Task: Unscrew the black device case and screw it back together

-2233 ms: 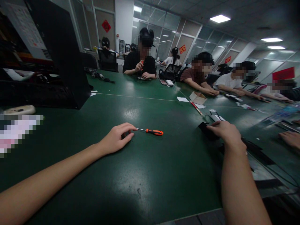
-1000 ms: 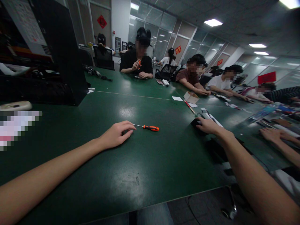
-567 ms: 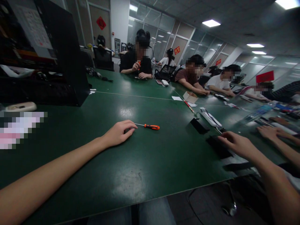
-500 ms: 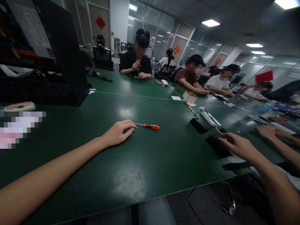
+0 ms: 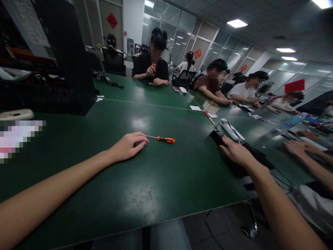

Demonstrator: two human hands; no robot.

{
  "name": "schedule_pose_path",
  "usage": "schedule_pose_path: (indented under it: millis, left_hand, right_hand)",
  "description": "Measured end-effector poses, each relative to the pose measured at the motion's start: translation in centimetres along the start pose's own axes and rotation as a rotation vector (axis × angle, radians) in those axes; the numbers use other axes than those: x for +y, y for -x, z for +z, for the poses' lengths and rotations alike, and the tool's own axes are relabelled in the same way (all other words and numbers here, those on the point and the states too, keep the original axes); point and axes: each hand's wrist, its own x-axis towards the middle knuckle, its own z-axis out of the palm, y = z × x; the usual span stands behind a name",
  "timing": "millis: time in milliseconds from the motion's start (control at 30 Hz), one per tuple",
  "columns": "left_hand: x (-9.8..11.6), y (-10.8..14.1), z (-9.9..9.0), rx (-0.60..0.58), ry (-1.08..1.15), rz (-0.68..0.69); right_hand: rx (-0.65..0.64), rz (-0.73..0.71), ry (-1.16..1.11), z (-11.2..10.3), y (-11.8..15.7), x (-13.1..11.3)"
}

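At nine o'clock from the middle of the view, on the smooth dark-green tabletop [image 5: 122, 198], a beige, rounded oblong object [image 5: 17, 114]; at ten, a tall black casing [image 5: 69, 59]. At eight, the left hand [image 5: 132, 146]: rests on the tabletop, relaxed, fingers loosely bent, gripping nothing. Toward eleven, farther off, a co-worker in a black top [image 5: 142, 66]: holds an orange tool [image 5: 154, 69] upright. At six, just below centre, a screwdriver with orange-and-black handle and slim metal shaft [image 5: 166, 140]: lies flat, shaft ending just beside the left fingertips, contact impossible to tell; handle pointing to three. Between two and three, a small light-brown cardboard box [image 5: 210, 108]. Between three and four, a matte-black oblong block [image 5: 215, 138] and, at its near end, the right hand [image 5: 236, 151]: reaches fingertips onto the block; cannot tell whether pinching. At twelve from that hand, a slender white object with a dark strip [image 5: 231, 130]. Just past three, well apart, another co-worker's hand [image 5: 295, 147]: rests on the tabletop.
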Motion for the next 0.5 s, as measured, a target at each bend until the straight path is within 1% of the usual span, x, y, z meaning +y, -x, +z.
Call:
schedule_pose_path:
  millis: [133,300,400,500]
  left_hand:
    - [0.1,-0.1,0.0,0.009,0.003,0.007]
    - [0.1,0.0,0.0,0.001,-0.007,0.023]
    - [0.0,0.1,0.1,0.000,0.000,0.025]
    - [-0.1,0.1,0.2,-0.007,0.018,0.027]
  right_hand:
    - [0.012,-0.015,0.006,0.3,0.3,0.2]
    - [-0.041,0.003,-0.028,0.0,0.1,1.3]
    - [-0.021,-0.019,-0.034,0.2,0.6,2.1]
    - [0.009,-0.048,0.000,0.3,1.2,2.1]
